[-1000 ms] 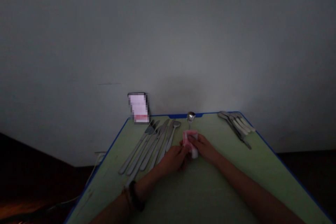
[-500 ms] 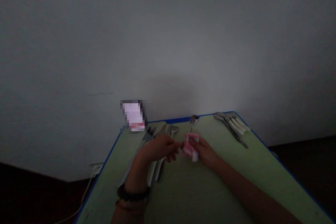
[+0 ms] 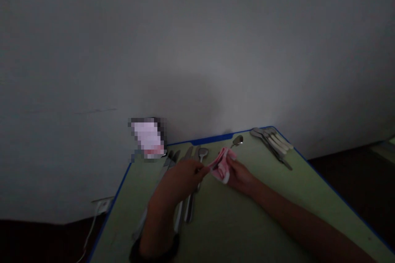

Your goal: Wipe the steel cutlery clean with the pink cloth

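Note:
A metal spoon (image 3: 238,140) tilts up to the right above the table, its bowl bare and its middle hidden in a pink and white cloth (image 3: 222,170). My right hand (image 3: 242,177) is closed on the cloth, which is folded about the spoon. From the left, my left hand (image 3: 185,178) pinches at the line of the spoon's handle end, beside the cloth's edge; the exact contact is small and dim. Beneath and beyond my left hand lie several knives (image 3: 189,209) and another spoon (image 3: 203,153).
At the far right of the green table (image 3: 234,230) lies a group of cutlery, with white-handled pieces (image 3: 279,141) and a knife (image 3: 285,163). A blurred-out phone-like screen (image 3: 148,137) stands at the back left corner. The wall (image 3: 197,49) rises behind the table.
The spoon has swung from nearly upright to leaning right. The cloth has opened out and shifted in my right hand. My left fingers have closed into a pinch, and the view has turned slightly.

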{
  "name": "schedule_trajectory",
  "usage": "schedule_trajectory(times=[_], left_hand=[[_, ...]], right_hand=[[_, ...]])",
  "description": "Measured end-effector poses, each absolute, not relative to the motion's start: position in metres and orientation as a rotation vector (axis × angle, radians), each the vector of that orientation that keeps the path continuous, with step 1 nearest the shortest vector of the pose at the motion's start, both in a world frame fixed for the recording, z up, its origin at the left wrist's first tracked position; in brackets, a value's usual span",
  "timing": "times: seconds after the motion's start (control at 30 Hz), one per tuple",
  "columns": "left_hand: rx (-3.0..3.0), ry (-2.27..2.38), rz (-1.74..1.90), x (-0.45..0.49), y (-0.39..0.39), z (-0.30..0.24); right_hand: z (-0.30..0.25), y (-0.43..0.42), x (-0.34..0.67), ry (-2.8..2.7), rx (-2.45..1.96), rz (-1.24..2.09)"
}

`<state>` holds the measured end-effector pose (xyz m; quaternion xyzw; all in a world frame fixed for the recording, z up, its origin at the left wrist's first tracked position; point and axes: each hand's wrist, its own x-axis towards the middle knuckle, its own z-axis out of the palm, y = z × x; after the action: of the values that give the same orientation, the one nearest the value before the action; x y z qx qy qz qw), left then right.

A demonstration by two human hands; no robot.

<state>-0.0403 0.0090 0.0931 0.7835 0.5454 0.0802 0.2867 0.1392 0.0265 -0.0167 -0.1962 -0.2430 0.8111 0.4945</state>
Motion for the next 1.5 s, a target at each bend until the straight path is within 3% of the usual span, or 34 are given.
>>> schedule_trajectory(times=[0.43,0.87,1.2,1.5], left_hand=[[2.132,1.292,0.066,-0.027,0.018,0.077],[2.034,1.142,-0.081,-0.025,0.011,0.088],[2.102,1.373,0.309,-0.046,0.023,0.078],[2.132,1.519,0.487,-0.04,0.002,0.12]], right_hand=[[-0.02,0.028,0.122,-0.587,-0.648,1.956],[-0.011,0.048,0.137,-0.323,-0.74,1.566],[0.009,0.041,0.142,-0.853,-0.874,1.358],[0.087,0.035,0.134,-0.629,-0.618,1.693]])
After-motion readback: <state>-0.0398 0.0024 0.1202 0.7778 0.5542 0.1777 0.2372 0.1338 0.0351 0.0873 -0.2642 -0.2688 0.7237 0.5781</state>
